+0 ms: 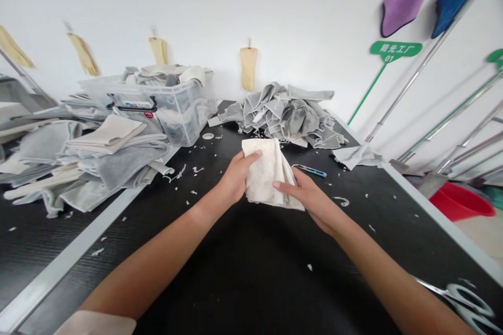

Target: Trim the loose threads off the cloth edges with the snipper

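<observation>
A cream-white folded cloth [261,170] is held up over the black table, between my two hands. My left hand [236,175] grips its left edge, thumb lying on the front face. On the right side, my right hand [308,193] pinches the cloth where its layers fan apart, with the thumb in front and the other fingers mostly hidden behind. Just beyond my right hand lies a blue utility knife [312,170]. A heap of grey cloths [286,112] with pale edges sits behind the held cloth.
Stacked grey and cream cloths [113,162] lie at left, before a clear plastic bin [181,110] full of cloths. Scissors [459,296] rest at the near right. A flat light cloth [359,156] lies near the right edge. A red bucket [461,201] and poles stand beyond. Lint scraps dot the table.
</observation>
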The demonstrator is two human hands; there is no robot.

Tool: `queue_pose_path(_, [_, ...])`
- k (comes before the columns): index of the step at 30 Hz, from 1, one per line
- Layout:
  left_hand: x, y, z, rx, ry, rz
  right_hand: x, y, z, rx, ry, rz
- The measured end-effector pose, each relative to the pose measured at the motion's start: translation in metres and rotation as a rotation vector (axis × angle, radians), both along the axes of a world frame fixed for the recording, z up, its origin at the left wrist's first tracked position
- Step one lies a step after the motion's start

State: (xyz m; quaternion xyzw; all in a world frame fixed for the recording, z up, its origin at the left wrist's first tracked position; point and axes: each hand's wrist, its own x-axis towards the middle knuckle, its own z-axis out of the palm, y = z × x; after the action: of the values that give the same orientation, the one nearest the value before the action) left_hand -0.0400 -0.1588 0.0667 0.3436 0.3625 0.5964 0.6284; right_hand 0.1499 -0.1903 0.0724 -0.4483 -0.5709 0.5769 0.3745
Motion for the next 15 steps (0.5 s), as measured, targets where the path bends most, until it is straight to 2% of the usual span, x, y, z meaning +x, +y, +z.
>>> queue_pose_path(5, [-0.002, -0.001, -0.005, -0.135, -0.067, -0.344, 0.003, 0.004, -0.003, 0.000, 0.098, 0.012])
queue_pose_path(7, [-0.002, -0.002, -0.008, -0.168, -0.058, -0.415, 0.004, 0.005, -0.003, -0.002, 0.112, 0.000])
queue_pose_path(9, [-0.002, -0.003, -0.011, -0.169, -0.022, -0.392, 0.005, 0.007, -0.005, -0.026, 0.112, 0.004])
queue_pose_path(15, [-0.013, 0.009, -0.015, -0.084, 0.179, -0.129, 0.008, 0.019, -0.021, -0.189, 0.102, 0.054])
